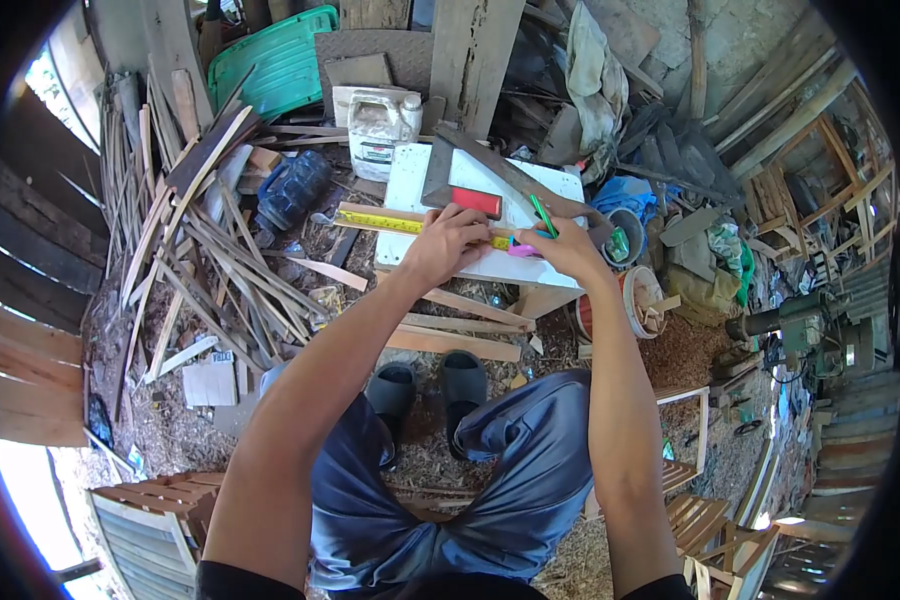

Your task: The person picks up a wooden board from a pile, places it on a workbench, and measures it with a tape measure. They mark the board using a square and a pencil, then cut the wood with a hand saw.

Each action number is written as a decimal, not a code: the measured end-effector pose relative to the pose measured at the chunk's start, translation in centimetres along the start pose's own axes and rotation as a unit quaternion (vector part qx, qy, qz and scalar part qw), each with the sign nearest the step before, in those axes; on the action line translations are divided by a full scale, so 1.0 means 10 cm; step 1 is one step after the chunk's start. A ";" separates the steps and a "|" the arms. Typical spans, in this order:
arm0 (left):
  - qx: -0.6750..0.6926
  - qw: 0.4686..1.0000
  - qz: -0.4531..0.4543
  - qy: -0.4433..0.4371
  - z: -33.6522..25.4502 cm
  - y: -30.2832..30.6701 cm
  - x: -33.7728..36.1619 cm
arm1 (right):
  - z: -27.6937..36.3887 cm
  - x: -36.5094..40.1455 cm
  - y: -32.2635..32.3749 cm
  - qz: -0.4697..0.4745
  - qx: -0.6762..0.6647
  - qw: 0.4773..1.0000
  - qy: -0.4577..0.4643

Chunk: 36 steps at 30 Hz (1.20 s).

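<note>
On a white work surface [410,165] lies a thin wooden strip [410,213] with the yellow blade of a tape measure [370,221] stretched along it. My left hand [445,245] is closed over the strip and blade, its fingers curled down. My right hand [570,250] grips the pink and blue end of the tape measure, and a slim green pen [542,214] sticks up between its fingers. Just behind my left hand is a red block-like piece [476,202]. A long dark flat tool [500,165], perhaps a saw, lies slantwise across the surface.
A white jug [378,135] stands behind the surface, with a blue container [292,190] to its left. Loose wood strips [225,265] pile up at the left. On the right are a bucket of wood scraps [642,300] and a machine [800,330]. Boards [460,342] lie near my feet.
</note>
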<state>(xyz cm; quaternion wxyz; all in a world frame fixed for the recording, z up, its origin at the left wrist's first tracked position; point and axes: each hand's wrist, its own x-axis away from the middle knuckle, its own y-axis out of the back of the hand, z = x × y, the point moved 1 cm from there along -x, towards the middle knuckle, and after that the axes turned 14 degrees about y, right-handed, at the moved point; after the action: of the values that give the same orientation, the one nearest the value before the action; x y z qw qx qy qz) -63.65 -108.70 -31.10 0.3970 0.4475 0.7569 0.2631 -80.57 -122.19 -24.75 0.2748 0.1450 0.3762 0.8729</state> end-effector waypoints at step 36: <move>-0.013 0.997 -0.056 0.050 -0.08 0.00 -0.02 | -0.10 0.41 -0.85 -0.345 -0.259 0.886 0.170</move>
<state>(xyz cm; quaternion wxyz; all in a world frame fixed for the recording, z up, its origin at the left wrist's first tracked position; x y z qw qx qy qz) -64.30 -108.91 -30.61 0.3782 0.3857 0.7963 0.2723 -81.18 -115.56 -31.46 0.5184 -0.2206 0.2034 0.8008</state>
